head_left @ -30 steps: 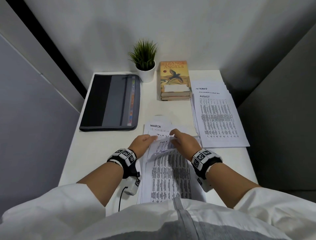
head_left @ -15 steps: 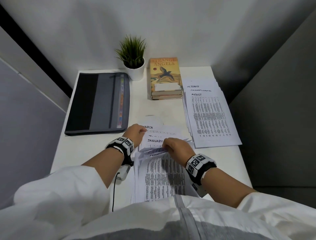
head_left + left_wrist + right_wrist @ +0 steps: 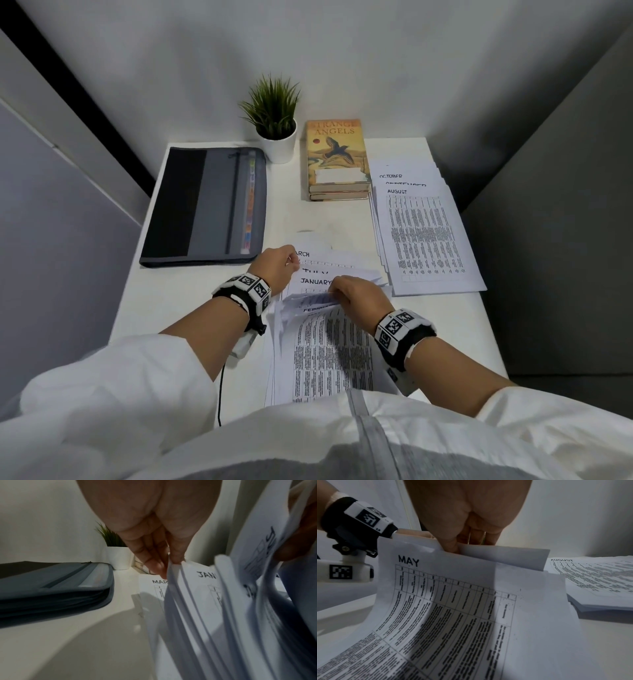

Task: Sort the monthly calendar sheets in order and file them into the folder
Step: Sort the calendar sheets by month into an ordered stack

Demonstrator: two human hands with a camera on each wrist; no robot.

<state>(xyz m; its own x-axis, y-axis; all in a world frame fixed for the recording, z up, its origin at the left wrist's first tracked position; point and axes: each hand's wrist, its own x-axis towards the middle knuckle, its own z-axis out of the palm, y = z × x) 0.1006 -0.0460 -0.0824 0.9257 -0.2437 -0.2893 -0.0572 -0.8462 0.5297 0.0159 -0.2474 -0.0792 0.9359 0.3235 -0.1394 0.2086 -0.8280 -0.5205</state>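
At lower centre of the head view, the left hand (image 3: 275, 265) pinches the top edges of several sheets (image 3: 329, 356), while the right hand (image 3: 359, 296) pinches others, MAY sheet (image 3: 471, 601) curling below. The folder (image 3: 205, 205) lies closed at upper left; the AUGUST stack (image 3: 428, 240) sits right.

Bare table (image 3: 287, 219) lies between folder (image 3: 205, 205) and August stack (image 3: 424, 240); books (image 3: 337, 161) block behind.
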